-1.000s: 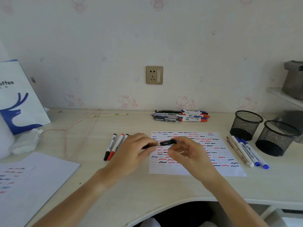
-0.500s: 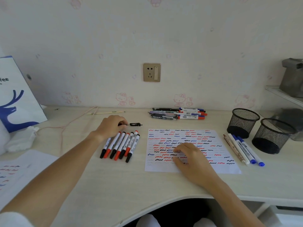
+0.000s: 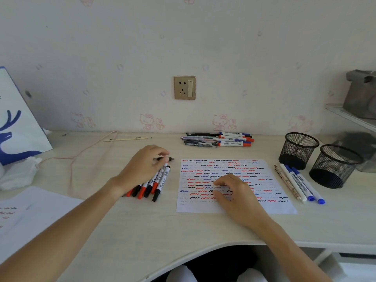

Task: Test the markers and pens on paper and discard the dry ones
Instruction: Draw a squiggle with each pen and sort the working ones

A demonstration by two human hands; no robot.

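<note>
- Markers in a row, red and black capped, lie side by side on the desk just left of the test paper, caps pointing toward about 7 o'clock.
- Left hand sits over the top end of that row, fingers curled and pinching a thin black pen that lies crosswise at the row's far end, tip poking out toward 3 o'clock. Can't tell if the pen is resting on the desk or lifted a bit.
- Right hand is flat on the paper, fingers loosely spread and pressing it down, holding nothing.
- That paper is covered in little squiggles in red, black and blue, some pretty faint.
- At 12 o'clock from the paper, by the wall, there's a pile of pens and markers stacked lengthwise.
- At 3 o'clock from the paper: three pens lying parallel, two with blue caps plus a brownish patterned one, just beside the sheet.
- Behind those, two black mesh pen cups near each other.
- Off at 9 o'clock: another sheet with marks, a white and blue paper bag, and a pink cord trailing over the desk.
- Wall socket straight up at 12.
</note>
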